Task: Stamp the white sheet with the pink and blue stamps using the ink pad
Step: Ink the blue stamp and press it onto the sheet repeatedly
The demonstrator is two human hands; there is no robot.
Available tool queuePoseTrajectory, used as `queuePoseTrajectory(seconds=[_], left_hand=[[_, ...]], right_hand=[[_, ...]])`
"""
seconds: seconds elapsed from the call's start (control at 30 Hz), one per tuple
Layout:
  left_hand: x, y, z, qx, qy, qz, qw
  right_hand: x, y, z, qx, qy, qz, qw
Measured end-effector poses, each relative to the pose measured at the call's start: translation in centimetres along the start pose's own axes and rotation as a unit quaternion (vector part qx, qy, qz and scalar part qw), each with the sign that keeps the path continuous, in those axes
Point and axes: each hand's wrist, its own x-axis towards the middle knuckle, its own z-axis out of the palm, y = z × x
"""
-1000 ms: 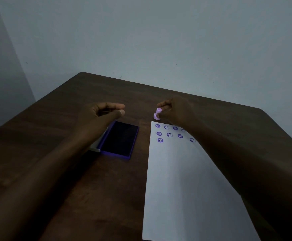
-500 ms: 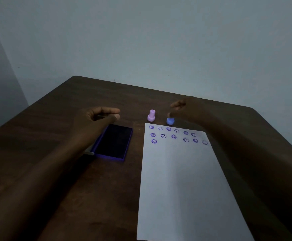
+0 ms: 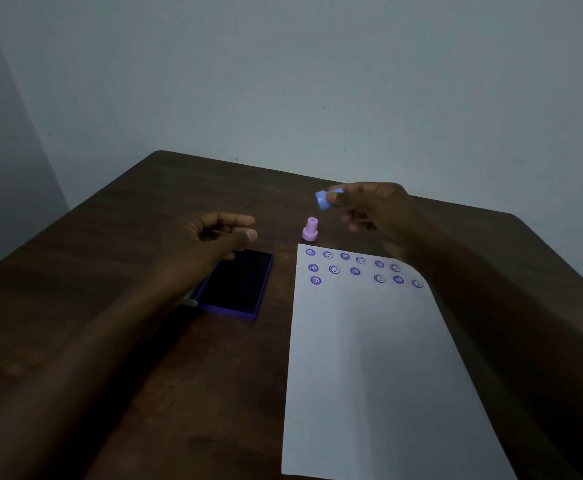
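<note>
The white sheet (image 3: 369, 358) lies on the dark wooden table (image 3: 110, 271), with several purple smiley prints in rows along its far edge. The pink stamp (image 3: 310, 230) stands upright on the table just beyond the sheet's far left corner. My right hand (image 3: 376, 213) holds the blue stamp (image 3: 324, 198) in its fingertips, lifted above the table behind the pink stamp. The open ink pad (image 3: 238, 282), dark with a purple rim, lies left of the sheet. My left hand (image 3: 210, 240) hovers over the pad's far left corner, fingers loosely curled, holding nothing.
A pale wall rises right behind the table's far edge. A small white piece (image 3: 190, 301), partly hidden by my left forearm, shows at the pad's left side. The sheet's near edge reaches the front of the table.
My right hand set the pink stamp down upright beyond the sheet, moved right to the blue stamp, and has lifted it off the table. My left hand has barely moved.
</note>
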Motion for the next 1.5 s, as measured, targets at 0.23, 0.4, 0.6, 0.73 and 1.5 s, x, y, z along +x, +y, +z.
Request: queuePoseTrajectory(seconds=[0.23, 0.4, 0.6, 0.73, 1.5], left_hand=[[-1.2, 0.8, 0.4, -0.055, -0.028, 0.026, 0.998], [-1.8, 1.1, 1.4, -0.061, -0.002, 0.084, 0.995], [-1.4, 0.9, 1.1, -0.039, 0.005, 0.096, 0.995], [-1.3, 0.9, 1.2, -0.064, -0.013, 0.087, 0.994], [1.4, 0.0, -2.7, -0.268, 0.108, -0.023, 0.957]], right_hand=[[-2.3, 0.0, 3.6, 0.177, -0.089, 0.101, 0.975], [-3.3, 0.1, 5.3, 0.171, -0.126, 0.090, 0.973], [-3.8, 0.1, 5.8, 0.143, -0.134, 0.071, 0.978], [-3.8, 0.0, 5.7, 0.141, -0.130, 0.063, 0.979], [-2.6, -1.6, 7.8, -0.264, -0.106, -0.114, 0.952]])
